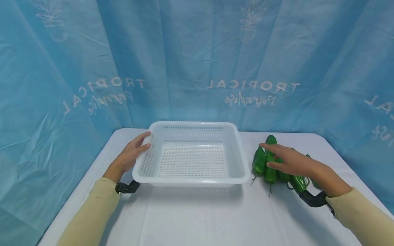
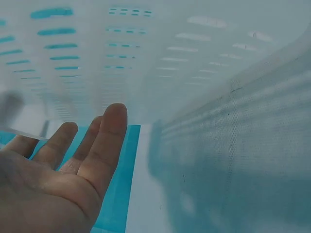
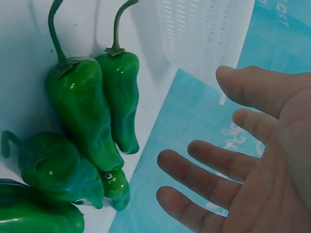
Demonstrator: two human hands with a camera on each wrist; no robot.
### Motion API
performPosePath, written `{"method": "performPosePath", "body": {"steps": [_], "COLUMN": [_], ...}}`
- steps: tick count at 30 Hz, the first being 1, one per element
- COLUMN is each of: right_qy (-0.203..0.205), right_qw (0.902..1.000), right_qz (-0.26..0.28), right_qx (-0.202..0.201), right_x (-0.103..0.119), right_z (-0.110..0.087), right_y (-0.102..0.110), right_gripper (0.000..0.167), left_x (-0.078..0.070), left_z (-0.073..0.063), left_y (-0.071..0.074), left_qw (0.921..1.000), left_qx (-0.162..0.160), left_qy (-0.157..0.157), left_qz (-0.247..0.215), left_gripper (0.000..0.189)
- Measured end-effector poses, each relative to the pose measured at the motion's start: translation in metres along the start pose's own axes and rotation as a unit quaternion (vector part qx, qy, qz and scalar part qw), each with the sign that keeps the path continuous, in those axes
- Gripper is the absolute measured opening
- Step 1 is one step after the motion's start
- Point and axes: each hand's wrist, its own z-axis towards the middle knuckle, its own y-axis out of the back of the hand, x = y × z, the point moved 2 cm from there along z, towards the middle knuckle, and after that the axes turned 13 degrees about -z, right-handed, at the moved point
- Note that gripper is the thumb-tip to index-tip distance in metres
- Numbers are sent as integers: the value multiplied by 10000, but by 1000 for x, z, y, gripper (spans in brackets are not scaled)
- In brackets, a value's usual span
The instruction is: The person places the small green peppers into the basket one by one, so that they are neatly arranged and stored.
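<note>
A white plastic basket (image 1: pixel 191 180) with slotted walls stands at the middle of the table, with nothing inside. My left hand (image 1: pixel 130 154) is at the basket's left side, fingertips at the rim. In the left wrist view its fingers (image 2: pixel 104 150) extend loosely beside the slotted wall. To the right of the basket lie several glossy green peppers with stems, among them a leftmost pepper (image 1: pixel 259 162) and a longer pepper (image 3: pixel 82 107). Over them hovers my right hand (image 1: pixel 290 160), fingers spread and holding nothing. It hides part of the group.
A white cloth covers the table (image 1: pixel 184 218). Behind and on both sides hangs a blue curtain (image 1: pixel 191 61) with printed lettering, close to the table's back edge. Dark straps (image 1: pixel 127 187) are on both wrists.
</note>
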Motion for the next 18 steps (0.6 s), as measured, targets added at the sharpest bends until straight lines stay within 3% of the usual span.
{"method": "performPosePath", "body": {"steps": [10, 18], "right_qy": [-75, -94], "right_qw": [9996, 9986], "right_qz": [-200, -461], "right_qx": [189, 262], "right_x": [5, 3], "right_z": [6, 11], "right_y": [4, 2], "right_gripper": [55, 51], "left_x": [5, 8], "left_z": [-1, -2], "left_y": [1, -1], "left_qw": [9993, 9980], "left_qx": [-103, 42], "left_qy": [128, -24], "left_qz": [-342, -635], "left_gripper": [67, 66]}}
